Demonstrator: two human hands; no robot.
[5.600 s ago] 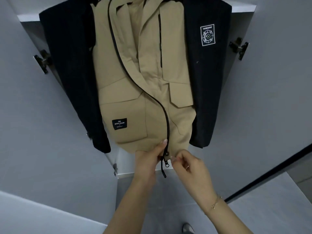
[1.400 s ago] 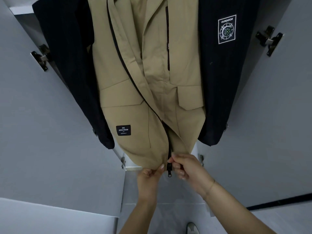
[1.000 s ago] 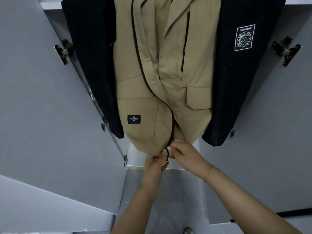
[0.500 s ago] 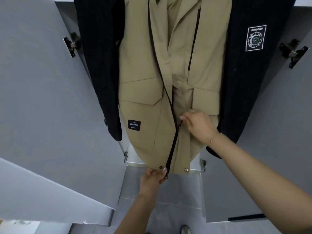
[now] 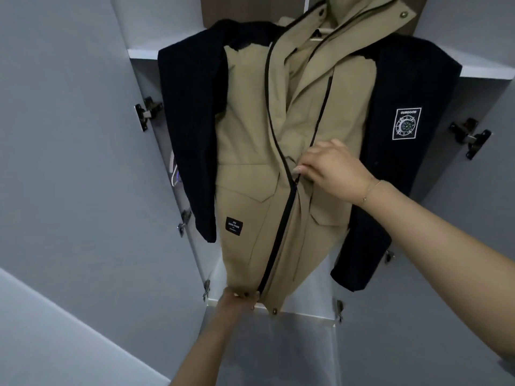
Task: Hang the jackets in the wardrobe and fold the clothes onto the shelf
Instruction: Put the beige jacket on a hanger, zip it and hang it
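Note:
A beige jacket (image 5: 245, 151) with black sleeves hangs inside the open wardrobe, facing me. Its black front zipper (image 5: 281, 238) is closed from the hem up to about mid-height. My left hand (image 5: 237, 298) grips the bottom hem beside the zipper and holds it taut. My right hand (image 5: 328, 165) pinches the zipper pull at the middle of the jacket front. The right sleeve (image 5: 401, 151) carries a white square patch.
Grey wardrobe doors stand open on the left (image 5: 69, 162) and right (image 5: 490, 207), with metal hinges (image 5: 146, 112) on the inner edges. A white shelf (image 5: 145, 52) runs above the jacket's shoulders. A white ledge (image 5: 306, 316) lies under the hem.
My right hand has drawn the zipper pull up from the hem to the jacket's middle, closing the lower front. My left hand has stayed at the hem. The camera has tilted upward.

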